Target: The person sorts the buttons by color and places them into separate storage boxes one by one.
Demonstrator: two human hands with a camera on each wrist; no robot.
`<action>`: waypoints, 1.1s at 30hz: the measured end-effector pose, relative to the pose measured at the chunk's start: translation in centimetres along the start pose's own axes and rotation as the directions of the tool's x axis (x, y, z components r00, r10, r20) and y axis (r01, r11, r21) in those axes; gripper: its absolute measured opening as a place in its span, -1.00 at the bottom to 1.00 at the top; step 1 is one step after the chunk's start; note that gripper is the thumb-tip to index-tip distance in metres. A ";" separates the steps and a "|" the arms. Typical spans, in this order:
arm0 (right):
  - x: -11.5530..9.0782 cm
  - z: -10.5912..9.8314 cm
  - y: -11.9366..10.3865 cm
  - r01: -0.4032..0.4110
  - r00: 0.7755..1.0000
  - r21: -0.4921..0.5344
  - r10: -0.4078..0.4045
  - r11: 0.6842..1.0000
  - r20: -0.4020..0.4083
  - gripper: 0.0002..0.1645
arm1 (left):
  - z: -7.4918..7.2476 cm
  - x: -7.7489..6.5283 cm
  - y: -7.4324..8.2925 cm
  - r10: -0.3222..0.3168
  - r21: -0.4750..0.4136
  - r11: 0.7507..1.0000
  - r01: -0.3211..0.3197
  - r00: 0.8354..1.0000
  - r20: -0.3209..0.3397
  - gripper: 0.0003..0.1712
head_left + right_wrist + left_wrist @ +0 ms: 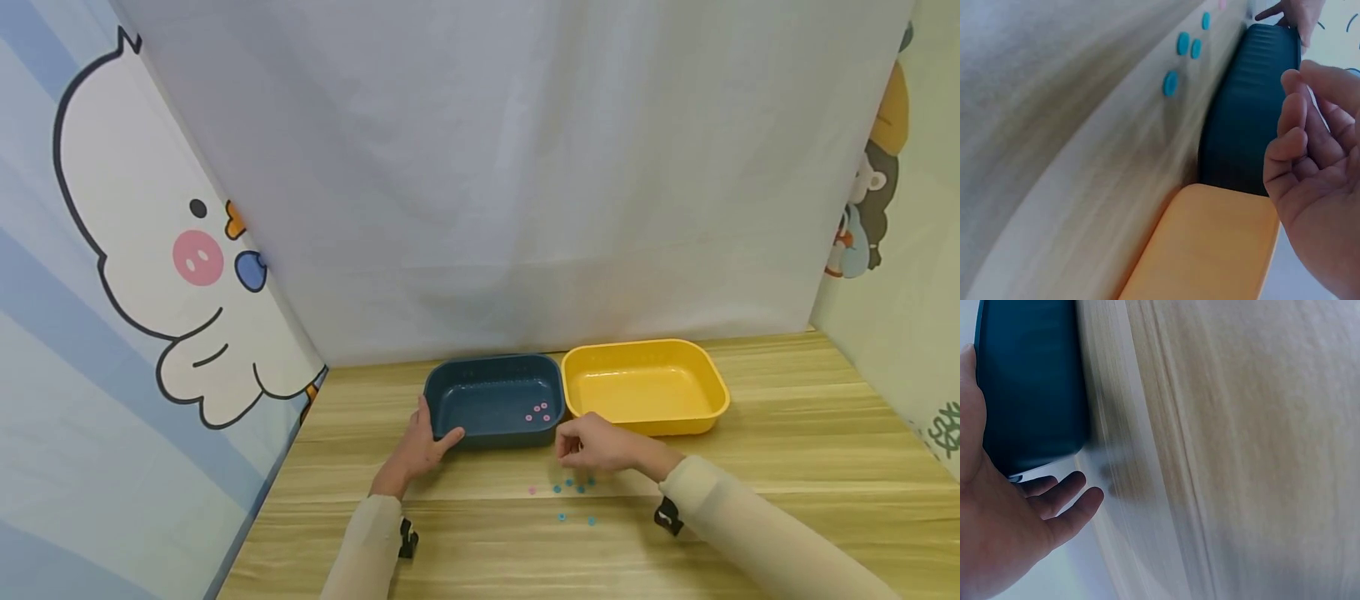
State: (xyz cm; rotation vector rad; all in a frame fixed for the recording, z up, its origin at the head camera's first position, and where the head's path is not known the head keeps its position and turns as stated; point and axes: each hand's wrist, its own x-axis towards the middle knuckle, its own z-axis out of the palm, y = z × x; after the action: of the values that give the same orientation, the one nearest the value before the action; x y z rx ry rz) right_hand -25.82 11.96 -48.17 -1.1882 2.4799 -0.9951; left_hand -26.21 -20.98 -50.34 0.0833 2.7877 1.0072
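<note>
My left hand [422,450] rests against the left front corner of the dark blue tray [483,442], thumb along the front and fingers spread at the side. In the left wrist view several fingers [1066,500] stand loosely extended behind the tray's end. Over the front right corner of this tray hovers my right hand [596,443], fingers curled. Its thumb and index tips meet in the right wrist view, and nothing shows between them. Small pink button-like discs [537,408] lie inside the tray at its right. Several blue discs [569,483] and one pink disc [532,491] lie on the table below the right hand.
A yellow tray [645,429] stands right beside the blue one, their ends close together. Both stand on the wood-patterned table [787,467], in front of a pale curtain [480,183]. Printed walls flank the table on both sides.
</note>
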 end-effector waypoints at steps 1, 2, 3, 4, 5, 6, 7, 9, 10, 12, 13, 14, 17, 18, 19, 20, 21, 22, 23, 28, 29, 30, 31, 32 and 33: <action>0.0 -0.1 0.0 -0.005 1.000 0.001 0.005 1.000 -0.011 -0.82 | 0.0 0.0 0.0 -0.002 0.003 1.000 0.002 1.000 0.000 0.22; 0.1 -0.2 0.1 -0.011 1.000 0.000 0.011 1.000 -0.022 -0.82 | 0.0 0.0 0.0 -0.001 0.005 1.000 0.001 1.000 0.001 0.22; 0.1 -0.3 0.1 -0.013 0.999 -0.004 0.013 1.000 -0.034 -0.83 | 0.0 0.0 0.0 0.000 0.007 1.000 0.000 1.000 0.001 0.23; 0.2 -0.4 0.2 -0.016 0.999 -0.010 0.016 1.000 -0.043 -0.85 | 0.0 0.0 -0.1 0.001 0.008 1.000 -0.001 1.000 0.000 0.23; 0.2 -0.5 0.2 -0.023 0.999 -0.011 0.022 1.000 -0.049 -0.86 | -0.1 0.0 -0.1 0.001 0.010 1.000 -0.001 1.000 -0.001 0.24; 0.3 -0.6 0.2 -0.026 0.998 -0.011 0.026 1.000 -0.055 -0.89 | -0.1 0.0 -0.1 0.002 0.012 1.000 -0.002 1.000 -0.002 0.25; 0.3 -0.7 0.2 -0.032 0.998 -0.006 0.032 0.999 -0.059 -0.93 | -0.1 0.0 0.0 0.002 0.011 1.000 -0.002 1.000 0.000 0.25; 0.4 -0.9 0.2 -0.048 0.997 0.002 0.048 0.999 -0.069 -0.99 | -0.2 0.0 0.0 0.002 0.012 1.000 -0.002 1.000 0.001 0.24; 0.4 -0.9 0.1 -0.056 0.996 0.007 0.056 0.998 -0.074 -0.97 | -0.2 0.0 0.0 0.002 0.012 1.000 -0.002 1.000 0.002 0.24; 0.5 -1.1 0.1 -0.065 0.994 0.012 0.066 0.998 -0.091 -0.93 | -0.2 -0.1 0.0 0.005 0.012 1.000 -0.005 1.000 0.003 0.24; 0.6 -1.1 0.1 -0.072 0.992 0.012 0.073 0.997 -0.100 -0.93 | -0.2 -0.1 0.0 0.008 0.011 1.000 -0.008 1.000 0.002 0.23; 0.7 -1.2 0.1 -0.077 0.991 0.012 0.078 0.997 -0.109 -0.93 | -0.2 -0.1 0.0 0.007 0.014 1.000 -0.007 1.000 0.002 0.23; 1.0 -1.4 0.1 -0.084 0.987 0.024 0.087 0.996 -0.138 -0.94 | -0.1 0.0 -0.1 0.015 0.013 1.000 -0.015 1.000 -0.002 0.22; 1.1 -1.5 0.0 -0.094 0.985 0.034 0.098 0.995 -0.145 -0.94 | -0.1 0.0 -0.1 0.015 0.014 1.000 -0.015 1.000 -0.003 0.22; 1.2 -1.6 0.0 -0.105 0.982 0.042 0.110 0.994 -0.153 -0.94 | -0.1 0.1 -0.2 0.014 0.015 1.000 -0.014 1.000 -0.003 0.21; 1.3 -1.7 0.0 -0.120 0.979 0.056 0.128 0.991 -0.160 -0.95 | -0.1 0.1 -0.2 0.012 0.017 1.000 -0.012 1.000 -0.003 0.21; 1.5 -1.8 -0.1 -0.140 0.975 0.067 0.150 0.988 -0.167 -0.95 | 0.0 0.2 -0.2 0.014 0.017 1.000 -0.014 1.000 -0.005 0.21; 1.6 -2.0 -0.2 -0.157 0.970 0.075 0.168 0.985 -0.174 -0.95 | 0.0 0.2 -0.2 0.014 0.019 1.000 -0.014 1.000 -0.006 0.21; 1.8 -2.1 -0.3 -0.173 0.966 0.081 0.185 0.982 -0.182 -0.94 | -0.1 0.2 -0.2 0.014 0.022 1.000 -0.014 1.000 -0.007 0.20; 2.5 -2.7 -0.3 -0.209 0.951 0.087 0.224 0.974 -0.215 -0.93 | 0.0 0.2 -0.2 0.017 0.024 1.000 -0.016 1.000 -0.010 0.19; 2.6 -2.8 -0.2 -0.209 0.949 0.087 0.224 0.974 -0.220 -0.92 | 0.0 0.2 -0.2 0.015 0.020 1.000 -0.014 1.000 -0.009 0.18; 2.8 -2.9 -0.1 -0.204 0.950 0.090 0.219 0.975 -0.224 -0.93 | 0.0 0.2 -0.2 0.012 0.016 1.000 -0.012 1.000 -0.008 0.18; 2.9 -3.0 0.0 -0.202 0.949 0.096 0.219 0.975 -0.227 -0.92 | 0.0 0.2 -0.2 0.010 0.011 1.000 -0.010 1.000 -0.007 0.18; 3.1 -3.0 0.0 -0.203 0.948 0.102 0.222 0.974 -0.230 -0.91 | 0.0 0.2 -0.2 0.010 0.007 1.000 -0.010 1.000 -0.007 0.19; 3.2 -3.0 0.0 -0.206 0.946 0.104 0.225 0.973 -0.232 -0.91 | 0.0 0.2 -0.2 0.009 0.007 1.000 -0.009 1.000 -0.007 0.18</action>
State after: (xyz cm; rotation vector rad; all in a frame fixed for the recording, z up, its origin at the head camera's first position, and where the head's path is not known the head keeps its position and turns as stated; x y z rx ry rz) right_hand -29.30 11.05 -45.63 -0.7903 2.6535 -1.2256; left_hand -26.40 -21.11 -50.51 0.0930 2.8000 1.0018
